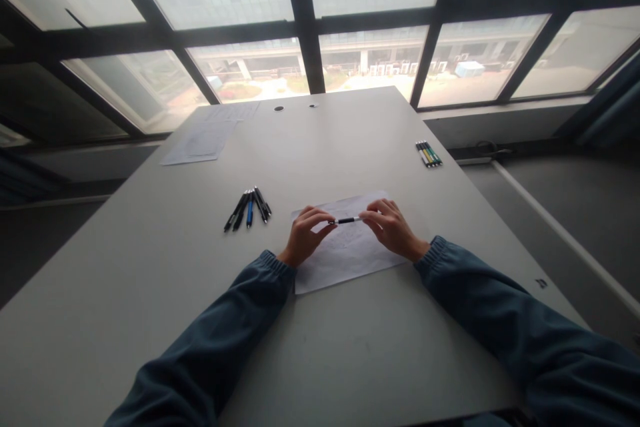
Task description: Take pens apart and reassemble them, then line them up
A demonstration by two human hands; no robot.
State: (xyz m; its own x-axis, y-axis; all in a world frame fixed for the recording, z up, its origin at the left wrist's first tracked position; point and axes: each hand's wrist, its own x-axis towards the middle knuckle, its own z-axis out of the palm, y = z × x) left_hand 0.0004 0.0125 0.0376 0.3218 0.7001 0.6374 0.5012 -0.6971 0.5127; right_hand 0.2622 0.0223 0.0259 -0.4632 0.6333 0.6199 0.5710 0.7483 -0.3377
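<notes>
Head view. Left hand (305,237) and right hand (393,228) are each pinched on one end of a pen (345,220), held level just above a sheet (345,253) at the middle of the bench (150,267). To the left lies a fan of about 5 pens (249,208); a second pen group (429,153) lies near the right edge, and loose papers (200,142) lie at the far left. For a clean pull or twist, a firm fingertip grip close to the barrel joint, with the pen kept over the sheet, seems advisable.
</notes>
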